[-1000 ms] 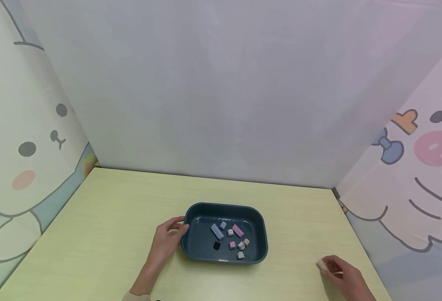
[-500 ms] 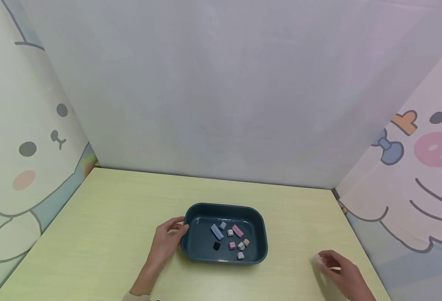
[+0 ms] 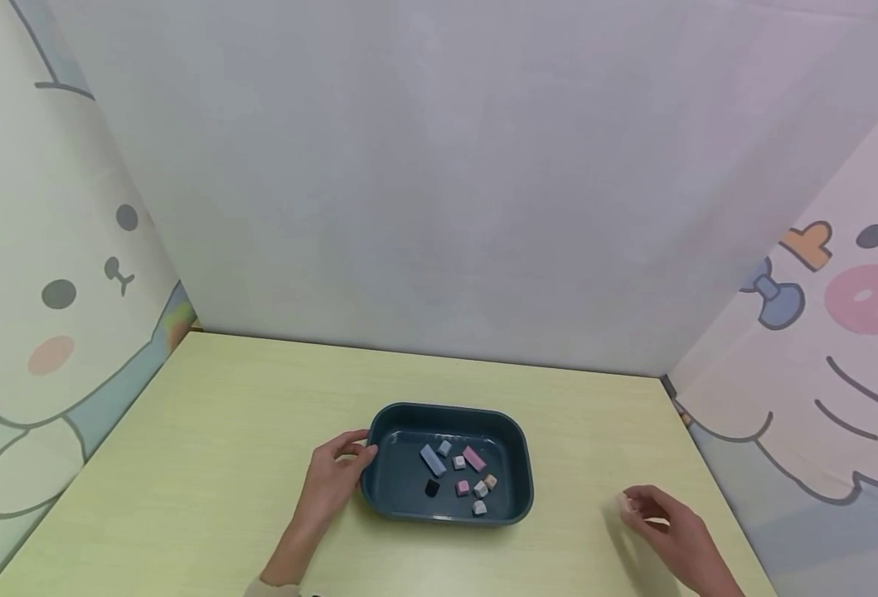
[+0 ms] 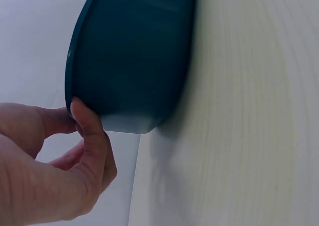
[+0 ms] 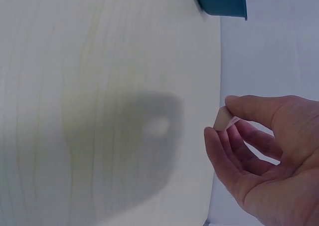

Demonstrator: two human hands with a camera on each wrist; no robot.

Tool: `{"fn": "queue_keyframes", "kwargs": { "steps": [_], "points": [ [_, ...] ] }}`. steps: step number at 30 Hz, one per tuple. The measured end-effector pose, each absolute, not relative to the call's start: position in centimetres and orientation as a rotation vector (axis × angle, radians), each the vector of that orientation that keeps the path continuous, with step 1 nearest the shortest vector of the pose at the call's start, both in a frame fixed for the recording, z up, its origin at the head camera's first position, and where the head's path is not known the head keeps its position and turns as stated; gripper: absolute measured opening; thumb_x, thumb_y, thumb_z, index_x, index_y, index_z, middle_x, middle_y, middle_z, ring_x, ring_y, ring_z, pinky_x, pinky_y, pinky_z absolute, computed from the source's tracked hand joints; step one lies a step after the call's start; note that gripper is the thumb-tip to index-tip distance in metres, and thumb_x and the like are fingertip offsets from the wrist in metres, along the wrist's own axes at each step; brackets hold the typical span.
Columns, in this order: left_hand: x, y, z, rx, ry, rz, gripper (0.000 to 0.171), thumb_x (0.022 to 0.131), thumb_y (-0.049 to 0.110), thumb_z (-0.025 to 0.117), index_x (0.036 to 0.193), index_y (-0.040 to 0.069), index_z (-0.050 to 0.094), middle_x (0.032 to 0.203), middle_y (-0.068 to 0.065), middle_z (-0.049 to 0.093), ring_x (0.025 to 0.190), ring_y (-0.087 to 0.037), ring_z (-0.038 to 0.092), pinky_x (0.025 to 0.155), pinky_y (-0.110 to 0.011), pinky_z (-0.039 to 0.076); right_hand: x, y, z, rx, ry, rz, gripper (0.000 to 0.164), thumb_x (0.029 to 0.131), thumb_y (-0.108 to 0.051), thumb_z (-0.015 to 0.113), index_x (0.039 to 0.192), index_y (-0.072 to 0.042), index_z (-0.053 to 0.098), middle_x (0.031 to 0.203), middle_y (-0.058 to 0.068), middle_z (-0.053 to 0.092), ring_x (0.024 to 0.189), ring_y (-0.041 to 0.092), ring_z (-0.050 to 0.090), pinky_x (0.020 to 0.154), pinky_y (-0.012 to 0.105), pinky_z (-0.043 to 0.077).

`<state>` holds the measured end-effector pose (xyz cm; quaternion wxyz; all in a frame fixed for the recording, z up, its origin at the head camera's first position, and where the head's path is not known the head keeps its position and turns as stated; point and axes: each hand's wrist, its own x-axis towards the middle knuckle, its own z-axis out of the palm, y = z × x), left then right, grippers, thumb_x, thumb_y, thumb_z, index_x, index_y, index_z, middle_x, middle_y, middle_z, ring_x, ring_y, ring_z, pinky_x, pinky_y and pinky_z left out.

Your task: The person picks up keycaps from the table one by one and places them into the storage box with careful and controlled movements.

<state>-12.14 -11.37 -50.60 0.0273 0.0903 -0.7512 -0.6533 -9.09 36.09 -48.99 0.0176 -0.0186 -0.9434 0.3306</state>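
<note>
A dark teal tray (image 3: 401,507) stands on the table. My left hand (image 3: 334,474) pinches its left rim between thumb and fingers, seen close in the left wrist view, where the tray's outer side (image 4: 132,51) shows. Inside the tray lie a blue bar (image 3: 433,461), a pink bar (image 3: 473,458), a black cube (image 3: 432,487) and several small pale or pink cubes. To the right of the tray, my right hand (image 3: 670,531) holds a small pale beige block (image 5: 223,118) between thumb and fingertips, above the table. The fingers partly cover that block.
A light wooden table (image 3: 259,398) carries the tray. Behind it hangs a plain pale curtain (image 3: 424,182). Cartoon-printed panels stand along the left side (image 3: 6,249) and the right side (image 3: 804,398).
My right hand has moved slightly forward and to the left, carrying the pale block. My left hand stays on the tray's rim, and the tray's contents look the same.
</note>
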Motion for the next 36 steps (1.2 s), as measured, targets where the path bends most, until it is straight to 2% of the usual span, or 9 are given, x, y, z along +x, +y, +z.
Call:
{"fn": "queue_keyframes", "kwargs": {
  "steps": [8,36],
  "points": [
    [-12.1,-11.3,-50.3,0.302,-2.333,-2.026,0.032,0.097,0.010,0.070,0.126,-0.002,0.068,0.093,-0.010,0.065,0.068,-0.023,0.063,0.057,-0.027,0.050,-9.5,35.2,-48.3,-0.002,-2.897,1.039,0.022,0.095,-0.020,0.076,0.113,-0.007,0.071,0.097,-0.002,0.070,0.086,-0.002,0.063,0.077,0.022,0.057],
    [-12.0,-11.4,-50.3,0.293,-2.342,-2.024,0.034,0.098,0.012,0.071,0.128,-0.003,0.067,0.096,-0.011,0.066,0.069,-0.022,0.063,0.057,-0.025,0.048,-11.1,32.4,-47.1,0.267,-2.754,1.024,0.018,0.092,-0.011,0.078,0.108,-0.011,0.071,0.093,-0.006,0.069,0.087,0.001,0.066,0.077,0.021,0.057]
  ]
}}
